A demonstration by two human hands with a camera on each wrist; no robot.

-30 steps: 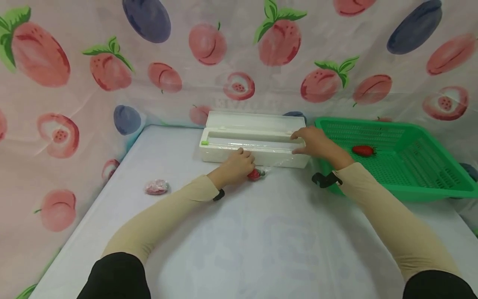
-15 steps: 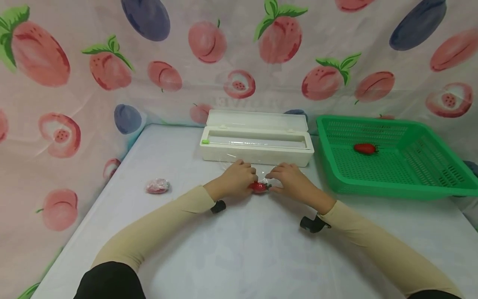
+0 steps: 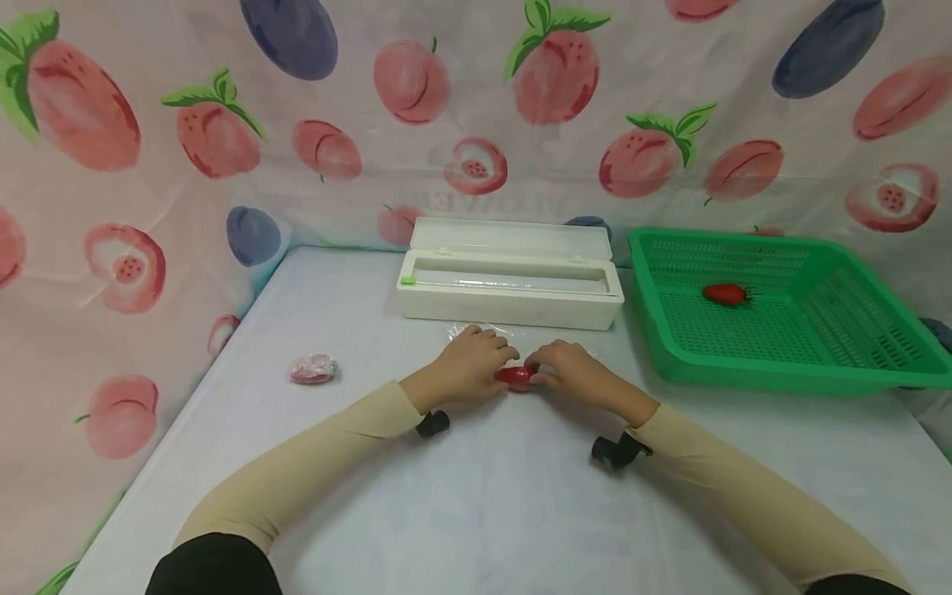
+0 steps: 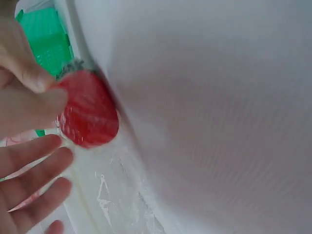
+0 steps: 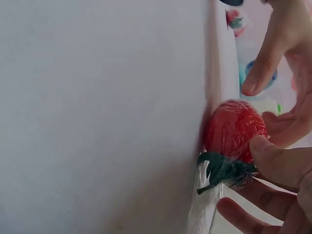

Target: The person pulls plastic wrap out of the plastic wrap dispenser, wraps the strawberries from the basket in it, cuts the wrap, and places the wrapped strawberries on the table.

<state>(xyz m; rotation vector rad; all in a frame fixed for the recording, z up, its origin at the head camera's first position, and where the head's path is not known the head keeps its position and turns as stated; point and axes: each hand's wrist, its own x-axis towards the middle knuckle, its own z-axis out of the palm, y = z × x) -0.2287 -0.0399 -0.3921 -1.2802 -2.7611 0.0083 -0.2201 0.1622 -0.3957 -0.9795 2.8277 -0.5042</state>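
A strawberry (image 3: pixel 516 378) wrapped in clear cling film lies on the white table between both hands. My right hand (image 3: pixel 573 372) pinches it near its green leaves (image 5: pixel 226 168), thumb in front and fingers behind. On the other side is my left hand (image 3: pixel 468 364), its fingers spread. In the right wrist view the left thumb (image 5: pixel 261 73) stands a little apart from the fruit; whether the left fingertips touch it, I cannot tell. Loose film (image 4: pixel 105 190) spreads behind the strawberry, partly hidden by the hands.
Behind the hands stands a white cling film box (image 3: pixel 509 310), lid up, roll inside. At right, a green basket (image 3: pixel 788 372) holds another strawberry (image 3: pixel 725 294). A small film-wrapped pinkish-red item (image 3: pixel 313 369) lies at left. A fruit-print cloth (image 3: pixel 550 165) hangs behind.
My right hand has come from the film box down and left to the strawberry. Both hands and the strawberry have shifted towards me, and film now wraps round the fruit.
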